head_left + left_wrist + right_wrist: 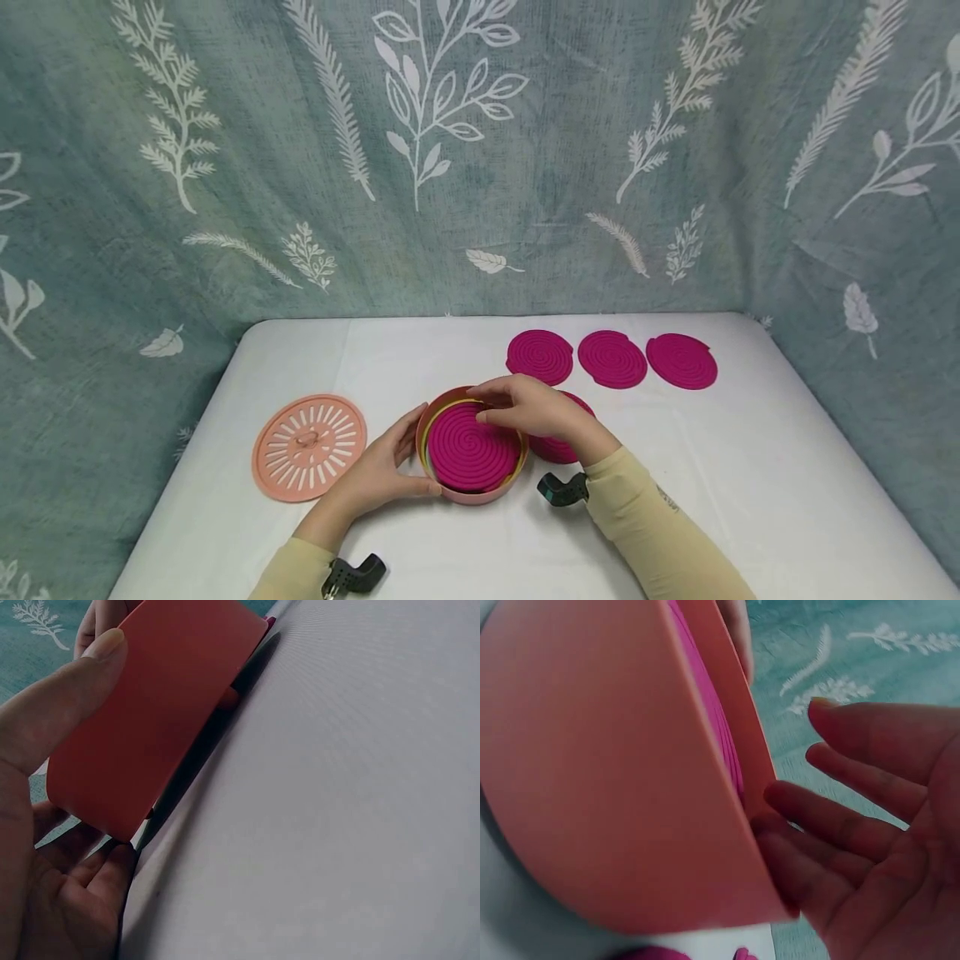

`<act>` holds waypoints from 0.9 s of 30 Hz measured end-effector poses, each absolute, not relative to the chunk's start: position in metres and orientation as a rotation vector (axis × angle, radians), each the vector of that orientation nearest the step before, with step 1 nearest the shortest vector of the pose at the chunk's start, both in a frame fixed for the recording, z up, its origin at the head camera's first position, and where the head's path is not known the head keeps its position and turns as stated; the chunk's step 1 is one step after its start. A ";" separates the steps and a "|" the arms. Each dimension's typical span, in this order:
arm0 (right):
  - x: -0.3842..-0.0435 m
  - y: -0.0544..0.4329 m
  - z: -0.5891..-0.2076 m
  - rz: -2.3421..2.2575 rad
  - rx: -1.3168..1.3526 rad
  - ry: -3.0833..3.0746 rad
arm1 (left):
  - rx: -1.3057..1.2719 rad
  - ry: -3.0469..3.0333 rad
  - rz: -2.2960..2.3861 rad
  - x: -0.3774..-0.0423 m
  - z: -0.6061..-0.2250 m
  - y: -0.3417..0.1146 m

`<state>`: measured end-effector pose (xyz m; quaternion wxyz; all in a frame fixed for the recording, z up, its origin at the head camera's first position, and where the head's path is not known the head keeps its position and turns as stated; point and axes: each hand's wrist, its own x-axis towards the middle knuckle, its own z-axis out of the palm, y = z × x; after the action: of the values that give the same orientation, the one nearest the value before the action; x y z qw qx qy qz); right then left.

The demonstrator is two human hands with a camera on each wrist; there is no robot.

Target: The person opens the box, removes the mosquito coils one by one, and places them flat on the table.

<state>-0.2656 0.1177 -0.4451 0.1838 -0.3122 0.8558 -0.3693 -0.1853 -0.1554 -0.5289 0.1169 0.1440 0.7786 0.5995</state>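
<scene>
A round salmon-pink container (474, 498) stands on the table with a magenta spiral mosquito coil (472, 450) lying inside. A thin yellow ring (424, 443) shows between the coil and the wall. My left hand (378, 473) grips the container's left side, its thumb on the near wall (150, 712) in the left wrist view. Over the far right rim reaches my right hand (528, 408). Its loosely bent fingers (832, 825) touch the rim in the right wrist view, the thumb held apart. Another mosquito coil (557, 450) lies right of the container, partly under the right wrist.
A peach slotted lid (288, 467) with a small central handle lies at the left. Three more magenta coils (540, 357) (612, 360) (682, 362) lie in a row at the back right. The white-covered table (750, 467) meets a leafy green curtain (555, 250) behind.
</scene>
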 end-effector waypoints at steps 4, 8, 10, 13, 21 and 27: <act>-0.263 0.109 -0.447 -0.965 -0.954 2.419 | 0.414 2.289 1.749 -0.184 -0.528 -0.155; -0.259 0.105 -0.447 -0.924 -0.966 2.429 | 0.416 2.295 1.741 -0.183 -0.528 -0.156; -0.259 0.104 -0.447 -0.924 -0.964 2.428 | 0.418 2.290 1.746 -0.184 -0.528 -0.156; -0.259 0.103 -0.448 -0.920 -0.969 2.426 | 0.414 2.285 1.743 -0.184 -0.528 -0.156; -0.258 0.103 -0.447 -0.937 -0.985 2.437 | 0.407 2.313 1.717 -0.184 -0.526 -0.155; -0.258 0.105 -0.447 -1.027 -0.965 2.418 | 0.411 2.314 1.704 -0.184 -0.526 -0.156</act>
<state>-0.2585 0.1051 -0.4474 0.1703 -0.3399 0.8513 -0.3617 -0.1840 -0.1556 -0.5258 0.1191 0.1407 0.7915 0.5827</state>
